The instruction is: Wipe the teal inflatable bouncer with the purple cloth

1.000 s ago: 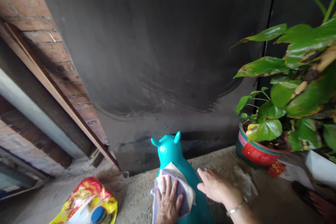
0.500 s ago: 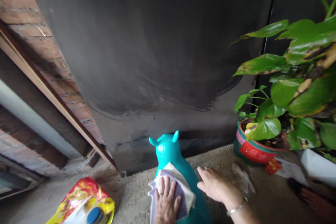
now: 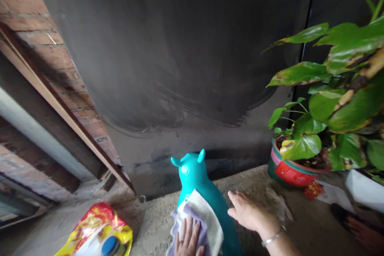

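A turquoise toy animal (image 3: pixel 193 172) with two small ears stands on the floor at the bottom middle, facing the dark panel. Across its back lies a white and purple cloth (image 3: pixel 207 212). My left hand (image 3: pixel 189 240) rests flat on the cloth with fingers stretched out, pressing it against the toy; the wrist is cut off by the lower edge. To the toy's right, my right hand (image 3: pixel 244 210) hovers with its fingers extended and nothing in them. A silver bracelet (image 3: pixel 273 237) circles that wrist.
A tall dark panel (image 3: pixel 186 68) with smear marks fills the background. At right stands a potted plant (image 3: pixel 295 174) with wide leaves. A red and yellow bag (image 3: pixel 100 224) with a blue-capped container (image 3: pixel 110 245) lies at left. Wooden beams (image 3: pixel 75 124) lean near the brick wall (image 3: pixel 57 54).
My left hand has slid back along the toy toward me, and the cloth has spread and shifted under it. My right hand has barely moved.
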Tool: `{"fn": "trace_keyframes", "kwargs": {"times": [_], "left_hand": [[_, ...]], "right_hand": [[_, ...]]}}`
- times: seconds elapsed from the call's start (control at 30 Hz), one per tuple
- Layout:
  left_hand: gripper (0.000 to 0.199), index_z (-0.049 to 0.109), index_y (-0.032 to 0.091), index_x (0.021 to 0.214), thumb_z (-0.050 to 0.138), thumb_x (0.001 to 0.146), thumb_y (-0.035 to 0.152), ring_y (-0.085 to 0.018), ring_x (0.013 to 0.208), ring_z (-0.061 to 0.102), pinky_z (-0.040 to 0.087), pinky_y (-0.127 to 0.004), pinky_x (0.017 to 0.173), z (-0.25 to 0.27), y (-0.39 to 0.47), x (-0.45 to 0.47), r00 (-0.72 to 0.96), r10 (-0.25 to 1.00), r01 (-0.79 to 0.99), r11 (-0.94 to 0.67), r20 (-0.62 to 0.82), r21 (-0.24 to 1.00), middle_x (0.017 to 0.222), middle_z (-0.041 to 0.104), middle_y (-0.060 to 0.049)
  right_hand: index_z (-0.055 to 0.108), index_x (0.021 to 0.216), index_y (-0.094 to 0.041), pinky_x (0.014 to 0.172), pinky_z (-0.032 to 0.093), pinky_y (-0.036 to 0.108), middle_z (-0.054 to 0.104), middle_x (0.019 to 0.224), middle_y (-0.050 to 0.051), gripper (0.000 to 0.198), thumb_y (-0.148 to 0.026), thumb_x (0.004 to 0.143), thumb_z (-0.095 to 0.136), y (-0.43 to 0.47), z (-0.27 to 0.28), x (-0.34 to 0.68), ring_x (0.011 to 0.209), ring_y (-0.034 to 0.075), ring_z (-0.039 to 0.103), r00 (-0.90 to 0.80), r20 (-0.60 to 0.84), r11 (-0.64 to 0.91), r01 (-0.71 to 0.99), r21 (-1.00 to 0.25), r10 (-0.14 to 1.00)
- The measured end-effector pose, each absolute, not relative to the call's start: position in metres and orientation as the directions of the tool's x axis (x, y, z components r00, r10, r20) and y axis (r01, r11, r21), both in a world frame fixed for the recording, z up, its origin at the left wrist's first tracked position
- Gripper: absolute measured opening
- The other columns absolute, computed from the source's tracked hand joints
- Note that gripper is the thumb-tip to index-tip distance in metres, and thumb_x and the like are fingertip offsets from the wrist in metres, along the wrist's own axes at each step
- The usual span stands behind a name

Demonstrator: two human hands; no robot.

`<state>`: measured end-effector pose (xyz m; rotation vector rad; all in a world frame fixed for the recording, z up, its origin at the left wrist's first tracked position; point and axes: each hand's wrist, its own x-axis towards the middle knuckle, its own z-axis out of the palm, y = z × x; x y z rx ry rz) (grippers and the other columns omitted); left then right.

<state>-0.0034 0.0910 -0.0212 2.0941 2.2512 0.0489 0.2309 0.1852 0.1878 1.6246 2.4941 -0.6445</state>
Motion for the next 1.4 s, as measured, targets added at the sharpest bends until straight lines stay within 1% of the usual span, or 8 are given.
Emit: {"fn": "trace_keyframes", "kwargs": {"times": [0.13,0.27,0.4,0.53,0.67,1.0,1.27,1.4], "left_hand": [[0.055,0.031,0.032,0.139,0.043,0.088,0.05,-0.03,0.142,0.011,0.026,-0.052,0.116,-0.006,0.12,-0.006,0.029,0.995,0.986,-0.012,-0.1,0.165,0.152,0.016,-0.002],[0.055,0.027,0.033,0.141,0.037,0.09,0.051,-0.032,0.141,0.001,0.019,-0.056,0.117,0.008,0.142,-0.003,0.077,0.995,0.977,-0.064,-0.058,0.206,0.153,0.01,-0.003],[0.053,0.03,0.032,0.14,0.041,0.09,0.045,-0.032,0.14,0.011,0.028,-0.055,0.114,-0.007,0.135,-0.005,0.086,0.996,0.985,-0.084,-0.005,0.149,0.152,0.018,-0.005],[0.052,0.033,0.032,0.138,0.047,0.089,0.043,-0.03,0.138,0.027,0.04,-0.052,0.108,-0.039,0.106,-0.017,0.152,0.976,0.986,-0.16,0.158,0.04,0.148,0.03,-0.005],[0.059,0.026,0.035,0.14,0.05,0.087,0.045,-0.029,0.138,0.03,0.043,-0.05,0.106,-0.057,0.095,-0.026,0.189,0.952,0.979,-0.202,0.241,0.031,0.149,0.031,-0.003],[0.058,0.018,0.04,0.142,0.041,0.09,0.048,-0.035,0.14,0.012,0.03,-0.065,0.11,-0.005,0.142,-0.002,0.202,0.977,0.966,-0.211,0.072,0.147,0.153,0.013,-0.002],[0.063,0.019,0.038,0.141,0.046,0.086,0.056,-0.028,0.136,0.035,0.045,-0.05,0.104,-0.057,0.094,-0.021,0.248,0.927,0.964,-0.264,0.281,0.018,0.146,0.036,-0.003],[0.061,0.024,0.038,0.14,0.043,0.086,0.06,-0.03,0.137,0.031,0.042,-0.053,0.106,-0.052,0.089,-0.019,0.241,0.95,0.965,-0.256,0.199,0.056,0.147,0.033,-0.003]], "right_hand": [[0.051,0.129,-0.006,0.105,0.041,0.043,0.054,0.13,0.021,0.048,-0.024,0.085,0.044,0.187,0.186,0.23,0.122,0.031,0.051,-0.433,-0.282,0.343,0.884,-0.316,0.856],[0.052,0.128,-0.008,0.103,0.043,0.042,0.059,0.125,0.019,0.049,-0.026,0.083,0.046,0.188,0.186,0.224,0.117,0.03,0.055,-0.435,-0.271,0.333,0.876,-0.348,0.859],[0.053,0.127,-0.009,0.102,0.044,0.039,0.06,0.124,0.018,0.048,-0.024,0.082,0.047,0.188,0.188,0.219,0.116,0.029,0.056,-0.437,-0.264,0.335,0.874,-0.352,0.86],[0.052,0.128,-0.008,0.103,0.043,0.04,0.058,0.125,0.019,0.048,-0.024,0.083,0.046,0.188,0.189,0.224,0.117,0.03,0.055,-0.432,-0.282,0.331,0.88,-0.34,0.857],[0.049,0.13,-0.004,0.105,0.041,0.042,0.053,0.131,0.022,0.05,-0.023,0.084,0.044,0.189,0.187,0.235,0.122,0.031,0.05,-0.42,-0.305,0.319,0.889,-0.329,0.855],[0.05,0.13,-0.007,0.104,0.042,0.042,0.056,0.129,0.021,0.049,-0.026,0.085,0.047,0.189,0.191,0.227,0.12,0.03,0.053,-0.419,-0.323,0.32,0.893,-0.316,0.849],[0.05,0.13,-0.007,0.104,0.041,0.041,0.056,0.128,0.02,0.048,-0.024,0.084,0.047,0.189,0.191,0.222,0.12,0.03,0.053,-0.438,-0.299,0.339,0.882,-0.329,0.848],[0.049,0.13,-0.005,0.106,0.039,0.041,0.053,0.13,0.023,0.049,-0.024,0.085,0.045,0.19,0.187,0.227,0.123,0.03,0.05,-0.431,-0.315,0.335,0.888,-0.316,0.845]]}}
